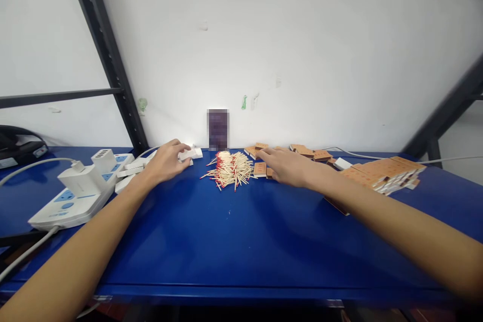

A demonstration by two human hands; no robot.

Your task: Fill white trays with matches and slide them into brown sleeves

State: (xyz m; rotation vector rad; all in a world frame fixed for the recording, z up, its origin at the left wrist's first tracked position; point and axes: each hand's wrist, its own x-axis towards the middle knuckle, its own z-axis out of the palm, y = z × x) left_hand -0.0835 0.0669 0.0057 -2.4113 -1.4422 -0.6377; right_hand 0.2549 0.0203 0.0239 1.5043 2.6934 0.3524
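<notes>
On the left, my left hand (168, 160) has its thumb and fingers curled about a small white matchbox tray (193, 153), near other white trays (137, 163). My right hand (287, 165) is stretched palm-down over orange-brown matchboxes (260, 169), fingers extended and pointing left. Whether its fingertips touch the boxes I cannot tell. Between my hands lies a loose heap of red-tipped matches (232, 169).
A white power strip (71, 211) with plugged-in chargers and cables sits at the left. Many matchboxes are stacked in rows (377, 173) at the right, under my forearm. A pixelated dark card (218, 130) leans on the wall behind the blue table (226, 251). Black shelf posts (109, 50) flank it.
</notes>
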